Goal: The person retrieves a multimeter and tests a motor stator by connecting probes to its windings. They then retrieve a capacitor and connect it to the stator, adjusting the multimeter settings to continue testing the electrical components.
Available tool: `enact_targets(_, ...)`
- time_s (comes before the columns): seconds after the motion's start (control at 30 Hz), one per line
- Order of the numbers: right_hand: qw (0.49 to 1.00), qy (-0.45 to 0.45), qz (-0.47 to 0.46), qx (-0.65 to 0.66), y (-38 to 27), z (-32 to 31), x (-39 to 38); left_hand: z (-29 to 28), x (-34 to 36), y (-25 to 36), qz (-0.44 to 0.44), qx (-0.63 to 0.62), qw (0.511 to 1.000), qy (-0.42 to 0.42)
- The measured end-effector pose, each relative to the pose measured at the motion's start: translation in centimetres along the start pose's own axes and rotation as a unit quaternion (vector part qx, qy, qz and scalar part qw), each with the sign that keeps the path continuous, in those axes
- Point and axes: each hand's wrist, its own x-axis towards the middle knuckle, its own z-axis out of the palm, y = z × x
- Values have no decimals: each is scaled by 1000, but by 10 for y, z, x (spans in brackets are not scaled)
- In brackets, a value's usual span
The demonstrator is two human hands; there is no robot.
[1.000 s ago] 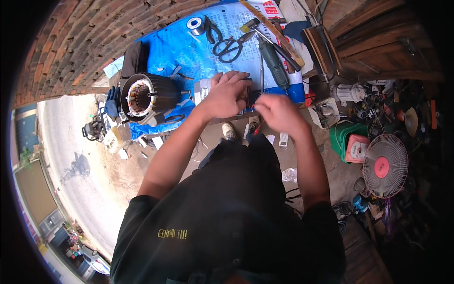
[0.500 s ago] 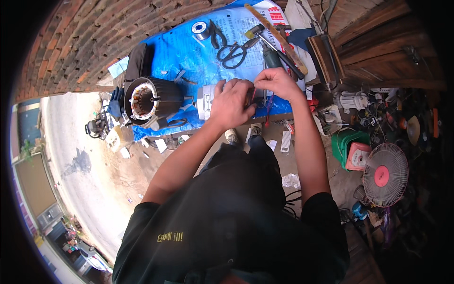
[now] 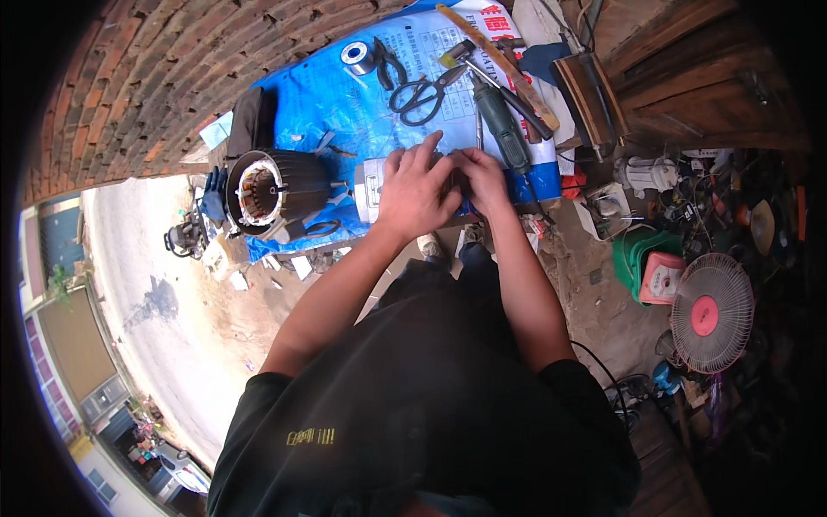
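A silver-grey metal housing [image 3: 365,191] with a pale label lies near the front edge of the bench. Across it rests my left hand [image 3: 415,194], fingers apart and one finger raised, thumb towards the housing's right end. My right hand [image 3: 482,179] is at that end, its fingers bent together close to my left fingertips; what they hold is hidden. A dark ribbed motor casing [image 3: 303,188] with copper windings inside its open end lies on its side to the left. Right of my hands is a dark green power tool [image 3: 501,129].
Scissors [image 3: 419,102], pliers [image 3: 390,65], a solder spool [image 3: 357,57] and a hammer [image 3: 495,77] lie on the blue sheet [image 3: 310,95], beside a wooden stick [image 3: 482,47]. A brick wall [image 3: 172,77] stands behind. A pink fan [image 3: 711,314] and clutter fill the right.
My right hand has moved down and left, closer to my left hand, uncovering the green tool. My left index finger has lifted. The view has shifted slightly.
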Motion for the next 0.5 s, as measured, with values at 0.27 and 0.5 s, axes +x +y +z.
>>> enact_targets(0.27,934,117,-82,-328,50,-6,-86,4,-1,0,-19,-27,999,13)
enact_targets(0.5,857,-30,-208,-471,-30,42,-156,1,-5,-8,18,-43,999,-22)
